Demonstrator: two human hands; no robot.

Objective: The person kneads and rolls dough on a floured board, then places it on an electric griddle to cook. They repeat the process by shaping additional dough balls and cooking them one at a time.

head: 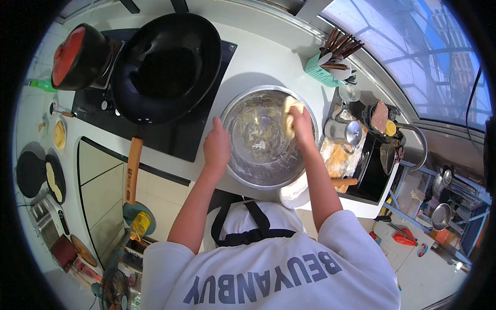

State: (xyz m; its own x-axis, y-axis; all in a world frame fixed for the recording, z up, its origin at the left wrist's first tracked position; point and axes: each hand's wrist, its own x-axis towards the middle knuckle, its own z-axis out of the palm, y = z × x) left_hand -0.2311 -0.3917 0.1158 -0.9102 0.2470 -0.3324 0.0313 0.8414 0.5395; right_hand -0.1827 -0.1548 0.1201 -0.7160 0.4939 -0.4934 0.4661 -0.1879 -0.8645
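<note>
A large stainless steel bowl point(259, 143) stands on the white counter in front of me, its inside smeared with flour and bits of dough. My right hand point(300, 122) grips a lump of pale yellow dough point(288, 116) over the bowl's right side. At the left rim is my left hand point(217, 145), its thumb pointing up and its fingers curled against the bowl's outside; nothing shows in its grasp. Close to my right forearm, a smaller bowl of white flour point(295, 193) sits partly under the steel bowl's near edge.
A black wok point(170, 69) and a red-lidded pot point(77, 58) occupy the cooktop at left; the wok's wooden handle point(133, 170) juts toward me. To the right are a green utensil basket point(323, 71), a metal pitcher point(343, 131), a floury wooden board point(337, 155) and the sink point(374, 166).
</note>
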